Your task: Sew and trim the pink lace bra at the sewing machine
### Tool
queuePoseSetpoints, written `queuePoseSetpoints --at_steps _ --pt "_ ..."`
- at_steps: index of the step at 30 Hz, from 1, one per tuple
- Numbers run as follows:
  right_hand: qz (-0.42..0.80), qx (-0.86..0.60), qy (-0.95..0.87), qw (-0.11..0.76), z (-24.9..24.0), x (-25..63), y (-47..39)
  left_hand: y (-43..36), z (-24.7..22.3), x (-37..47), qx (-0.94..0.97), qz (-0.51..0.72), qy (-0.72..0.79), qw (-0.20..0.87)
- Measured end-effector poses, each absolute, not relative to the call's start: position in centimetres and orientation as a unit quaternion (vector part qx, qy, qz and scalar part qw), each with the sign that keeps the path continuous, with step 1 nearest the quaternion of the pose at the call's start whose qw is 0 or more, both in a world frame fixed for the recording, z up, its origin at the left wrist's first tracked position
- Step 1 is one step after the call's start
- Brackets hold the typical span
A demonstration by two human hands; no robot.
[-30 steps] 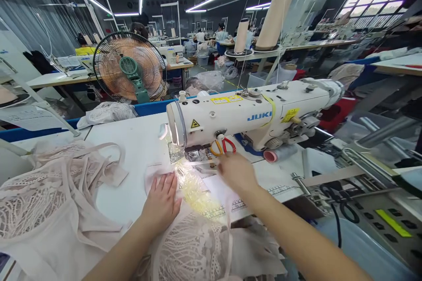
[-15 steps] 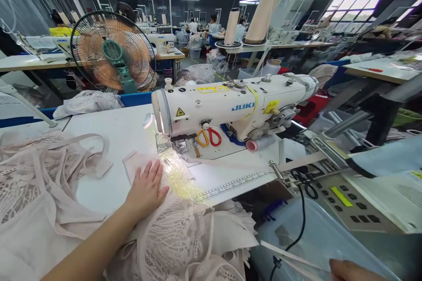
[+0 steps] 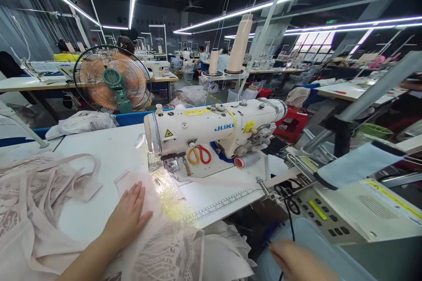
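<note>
My left hand lies flat, fingers stretched out, on a pale pink fabric piece left of the needle area of a white JUKI sewing machine. Lace garment fabric in the same pink hangs over the table's front edge below that hand. At the lower right, my right hand is over a translucent blue bin. It is smeared by motion, and whether its fingers hold anything does not show. A pink elastic strip runs across the machine bed toward a metal guide.
More pink lace pieces and straps are heaped on the left of the table. Scissors with orange and red handles lie under the machine arm. A fan stands behind the table. A control box and black cable are at right.
My right hand has moved left toward the table, and the pale strip it held no longer shows. My left hand stays on the fabric. The camera view has tilted up and turned right.
</note>
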State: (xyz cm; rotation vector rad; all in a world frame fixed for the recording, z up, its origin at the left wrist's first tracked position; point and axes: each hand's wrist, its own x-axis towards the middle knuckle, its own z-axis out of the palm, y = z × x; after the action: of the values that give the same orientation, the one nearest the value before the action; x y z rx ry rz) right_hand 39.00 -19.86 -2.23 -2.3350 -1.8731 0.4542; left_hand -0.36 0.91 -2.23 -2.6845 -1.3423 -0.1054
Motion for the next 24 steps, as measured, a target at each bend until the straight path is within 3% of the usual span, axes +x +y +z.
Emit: queuePoseSetpoints --at_steps 5,10,15,24 --pt "0.117 -0.712 -0.668 0.184 1.6 37.0 -9.9 -0.2 -4.2 1.3 -0.912 -0.115 -0.378 0.107" --pt "0.069 -0.74 -0.644 0.18 0.6 36.7 -1.3 0.0 -4.4 2.5 -0.915 -0.138 -0.36 0.117" --pt "0.009 -0.747 -0.646 0.153 2.0 33.4 -0.3 0.0 -3.9 1.5 -0.911 -0.148 -0.365 0.127" --pt "0.067 -0.495 -0.85 0.168 0.9 16.8 2.6 -1.5 -3.8 0.1 -0.91 -0.143 -0.337 0.197"
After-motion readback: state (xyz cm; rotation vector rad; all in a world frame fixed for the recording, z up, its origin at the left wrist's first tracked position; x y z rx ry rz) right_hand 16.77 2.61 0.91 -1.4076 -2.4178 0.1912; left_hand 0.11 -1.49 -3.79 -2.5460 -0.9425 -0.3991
